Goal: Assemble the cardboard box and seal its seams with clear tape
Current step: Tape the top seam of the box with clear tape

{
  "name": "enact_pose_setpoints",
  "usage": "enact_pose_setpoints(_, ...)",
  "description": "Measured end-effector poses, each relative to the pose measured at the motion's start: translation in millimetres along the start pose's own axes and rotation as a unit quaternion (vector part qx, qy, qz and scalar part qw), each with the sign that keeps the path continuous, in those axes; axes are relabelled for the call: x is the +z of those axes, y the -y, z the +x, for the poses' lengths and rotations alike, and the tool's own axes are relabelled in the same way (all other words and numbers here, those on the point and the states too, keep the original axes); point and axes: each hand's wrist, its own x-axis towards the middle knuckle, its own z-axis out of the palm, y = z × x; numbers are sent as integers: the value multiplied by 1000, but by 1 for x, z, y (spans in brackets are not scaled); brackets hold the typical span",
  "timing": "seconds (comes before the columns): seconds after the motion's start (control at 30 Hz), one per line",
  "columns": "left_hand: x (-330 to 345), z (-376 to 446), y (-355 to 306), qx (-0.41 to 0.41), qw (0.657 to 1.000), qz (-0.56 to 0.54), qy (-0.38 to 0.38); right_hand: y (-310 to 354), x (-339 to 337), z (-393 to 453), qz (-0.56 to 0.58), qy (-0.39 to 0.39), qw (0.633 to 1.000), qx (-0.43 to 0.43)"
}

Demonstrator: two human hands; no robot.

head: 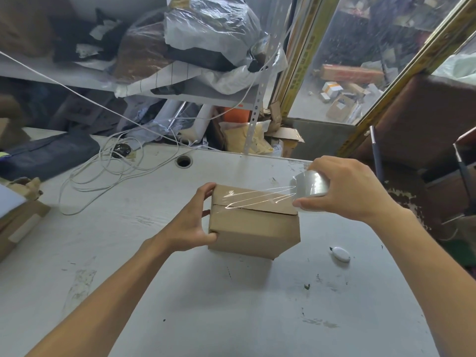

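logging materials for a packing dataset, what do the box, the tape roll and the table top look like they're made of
Box: plain brown cardboard, matte, with folded flaps meeting at a top seam.
Tape roll: clear glossy plastic film; the pulled strip glints and the box shows through.
Table top: pale grey, probably painted or laminated board; matte, scuffed, stained.

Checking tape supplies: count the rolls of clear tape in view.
1. The clear tape roll is in the right hand, its strip stretched over the cardboard box that the left hand grips. Clutter behind the table could hide others.
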Motion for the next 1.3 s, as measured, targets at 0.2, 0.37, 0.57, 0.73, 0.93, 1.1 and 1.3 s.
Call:
enact_pose_setpoints(0.2,1,-2,2,14,1000,3,0,-1,6,-4,1,7,1000,8)
enact_pose_setpoints(0.37,2,-4,0,29,999,18,-3,-7,18,-11,7,19,1000,21)
enact_pose_setpoints(0.57,1,-5,-5,15,1000,12,14,-14,33,-22,1,12,1000,19)
enact_pose_setpoints(0.73,-5,-1,-7,23,997,54,41,-21,43,-32,-25,8,1000,9)
enact_pose_setpoints(0.93,-7,5,-2,10,997,59,50,-30,50,-35,-73,9,997,-14)
enact_pose_setpoints(1.1,-6,7,2,10,997,65,47,-41,80,-48,-54,39,998,9)
enact_pose_setpoints(1.3,-9,9,0,-5,995,75,67,-43,111,-51,-22,48,998,28)
